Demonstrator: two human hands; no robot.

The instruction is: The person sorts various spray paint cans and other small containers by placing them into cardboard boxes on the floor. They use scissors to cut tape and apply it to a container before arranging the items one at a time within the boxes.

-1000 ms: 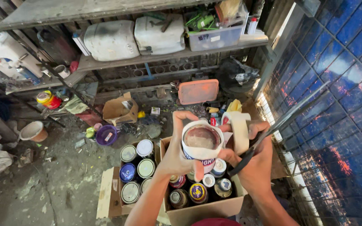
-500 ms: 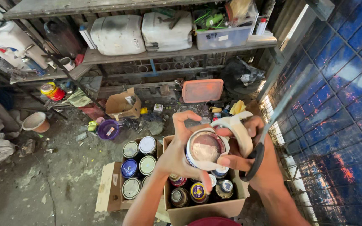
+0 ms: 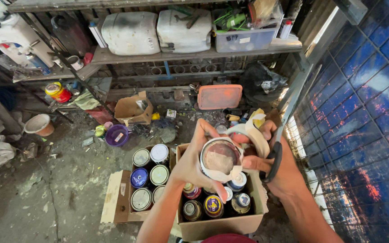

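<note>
Cluttered workshop corner: grimy concrete floor (image 3: 32, 202) littered with scraps, rusty metal shelf (image 3: 194, 53) at the back carrying two dirty white plastic jerrycans (image 3: 158, 31) and a clear plastic storage bin (image 3: 244, 38). Below the shelf, an orange rectangular plastic lid (image 3: 219, 96) propped on edge, a small open cardboard carton (image 3: 133, 110), a purple round plastic tub (image 3: 117, 135). Blue tiled wall (image 3: 365, 112) at right.

Near centre, held above an open brown cardboard box of small tins (image 3: 223, 216): a round white-sided paint can with a dull beige lid (image 3: 220, 157). Left hand (image 3: 190, 164) clamped around the can's left side, thumb over the rim. Right hand (image 3: 284, 173) closed against the can's right side, pinching a strip of cream masking tape (image 3: 253, 135) that loops over the rim, with black-handled scissors (image 3: 273, 162) hooked on the same fingers (blades running up and away towards the wall). To the left, a second flattened cardboard tray of larger lidded cans (image 3: 147, 180), just beside the box.

Risks as judged:
- Can gripped mid-air with a crowded right hand; a slip would drop it onto the tins below.
- Tape folding onto itself while the fingers also manage scissors.
- Scissor blades close to the forearm and wall; a snag is possible.
- Lid seating not clear from here; tilt could spill the contents.
</note>
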